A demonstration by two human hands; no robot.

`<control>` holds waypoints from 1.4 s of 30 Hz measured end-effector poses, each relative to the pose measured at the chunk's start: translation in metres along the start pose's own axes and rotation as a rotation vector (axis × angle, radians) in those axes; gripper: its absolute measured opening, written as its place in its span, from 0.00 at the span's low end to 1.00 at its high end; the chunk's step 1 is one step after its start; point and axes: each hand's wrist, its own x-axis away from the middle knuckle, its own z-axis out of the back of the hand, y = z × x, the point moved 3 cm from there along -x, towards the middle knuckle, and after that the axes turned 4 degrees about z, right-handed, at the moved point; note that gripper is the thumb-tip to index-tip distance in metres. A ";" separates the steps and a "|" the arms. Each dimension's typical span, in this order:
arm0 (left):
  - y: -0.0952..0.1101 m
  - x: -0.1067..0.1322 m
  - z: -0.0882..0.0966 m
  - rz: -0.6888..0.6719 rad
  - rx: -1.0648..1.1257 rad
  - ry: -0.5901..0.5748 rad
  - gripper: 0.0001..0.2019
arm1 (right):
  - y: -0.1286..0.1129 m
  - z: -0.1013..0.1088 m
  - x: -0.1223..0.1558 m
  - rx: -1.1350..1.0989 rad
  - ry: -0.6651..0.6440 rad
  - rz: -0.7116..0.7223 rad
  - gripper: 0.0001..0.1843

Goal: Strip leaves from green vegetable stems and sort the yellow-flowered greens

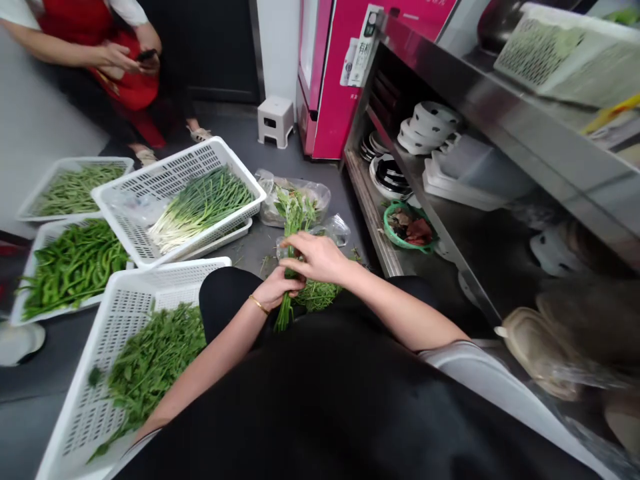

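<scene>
A bunch of leafy green stalks (294, 217) stands upright over my lap. My left hand (277, 290) is closed round the lower stems, a gold bracelet on its wrist. My right hand (315, 257) pinches the stalks just above it, fingers pressed together. More loose greens (317, 295) lie beneath the hands. A white slotted basket (133, 287) with leafy greens (150, 363) sits at my left knee.
White baskets hold scallions (200, 207), green beans (73, 267) and more beans (75, 190). Plastic bags (310, 193) lie on the grey floor. A steel shelf (450, 220) with plates and a green colander (410, 230) runs along the right. A person in red (115, 60) crouches opposite, holding a phone.
</scene>
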 end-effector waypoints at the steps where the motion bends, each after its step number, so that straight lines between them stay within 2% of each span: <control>1: -0.002 0.001 -0.002 -0.001 0.029 -0.022 0.08 | 0.012 -0.009 0.014 0.036 -0.035 -0.025 0.18; 3: -0.006 0.004 -0.010 0.015 0.094 -0.072 0.11 | 0.026 -0.026 0.038 0.069 -0.057 -0.023 0.14; 6: -0.012 0.013 -0.021 0.109 0.130 -0.136 0.13 | 0.031 -0.036 0.067 -0.007 0.031 0.027 0.15; 9: -0.015 0.020 -0.026 0.160 0.107 -0.125 0.16 | 0.032 -0.027 0.094 -0.130 0.137 0.055 0.12; 13: -0.007 0.015 -0.029 0.115 0.163 -0.083 0.16 | 0.037 -0.013 0.128 -0.221 0.214 -0.022 0.10; 15: 0.002 0.008 -0.031 0.086 0.194 -0.093 0.17 | 0.043 -0.010 0.139 -0.249 0.125 -0.061 0.10; 18: 0.018 0.000 -0.035 0.067 0.181 -0.116 0.17 | 0.053 -0.007 0.145 -0.197 -0.210 -0.110 0.09; 19: 0.022 -0.001 -0.037 0.071 0.160 -0.127 0.16 | 0.057 -0.002 0.143 -0.144 -0.260 -0.158 0.10; 20: 0.025 -0.001 -0.039 0.081 0.136 -0.141 0.15 | 0.062 0.006 0.138 -0.100 -0.234 -0.218 0.12; 22: 0.028 0.000 -0.045 0.115 0.082 -0.175 0.15 | 0.069 0.025 0.123 -0.117 0.005 -0.341 0.14; 24: 0.026 0.001 -0.052 0.162 0.025 -0.200 0.16 | 0.072 0.039 0.103 -0.284 0.242 -0.387 0.17; 25: 0.024 0.001 -0.055 0.185 -0.002 -0.200 0.16 | 0.073 0.042 0.092 -0.379 0.304 -0.393 0.18; 27: 0.021 0.002 -0.057 0.210 -0.041 -0.158 0.17 | 0.076 0.039 0.076 -0.527 0.334 -0.410 0.18; 29: 0.020 0.003 -0.054 0.210 -0.065 -0.067 0.19 | 0.081 0.030 0.071 -0.653 0.333 -0.440 0.19; 33: 0.020 0.008 -0.042 0.199 -0.117 0.099 0.17 | 0.092 0.006 0.087 -0.895 0.402 -0.570 0.19; 37: 0.019 0.010 -0.034 0.139 -0.153 0.186 0.13 | 0.093 -0.008 0.102 -0.940 0.504 -0.653 0.20; 42: 0.021 0.009 -0.037 0.163 -0.092 0.188 0.14 | 0.084 -0.004 0.106 -0.931 0.560 -0.623 0.20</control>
